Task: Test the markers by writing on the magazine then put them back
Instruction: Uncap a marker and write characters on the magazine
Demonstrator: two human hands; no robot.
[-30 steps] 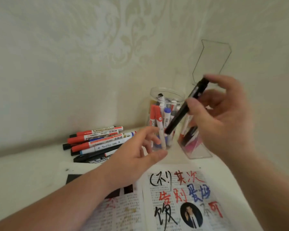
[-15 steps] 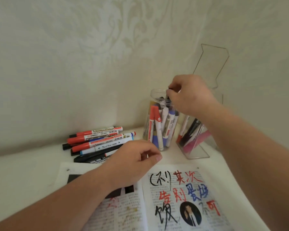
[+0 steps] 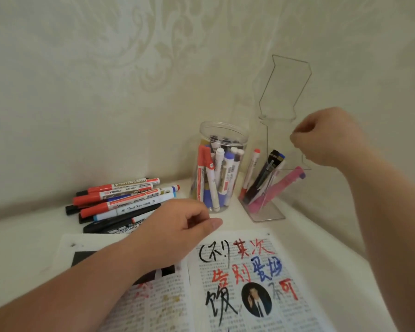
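Observation:
The open magazine (image 3: 247, 298) lies at the front of the white table, its right page covered in black, red and blue handwritten characters. My left hand (image 3: 177, 226) rests at its top edge, fingers loosely curled and holding nothing, just right of a pile of loose markers (image 3: 120, 197). Behind it stands a clear round jar (image 3: 223, 124) holding several markers upright. My right hand (image 3: 328, 137) hovers to the right of the jar, above a clear acrylic holder (image 3: 271, 213). Its fingers are curled and no marker shows in them.
The acrylic holder has several pens leaning in it and a tall clear back panel (image 3: 285, 87). Cream patterned walls close in behind and on the right. The white table (image 3: 22, 248) shows bare surface at the left.
My right hand carried a black marker into the jar, let it go, then drew back to the right and up with nothing in it. My left hand curled its fingers and stayed put.

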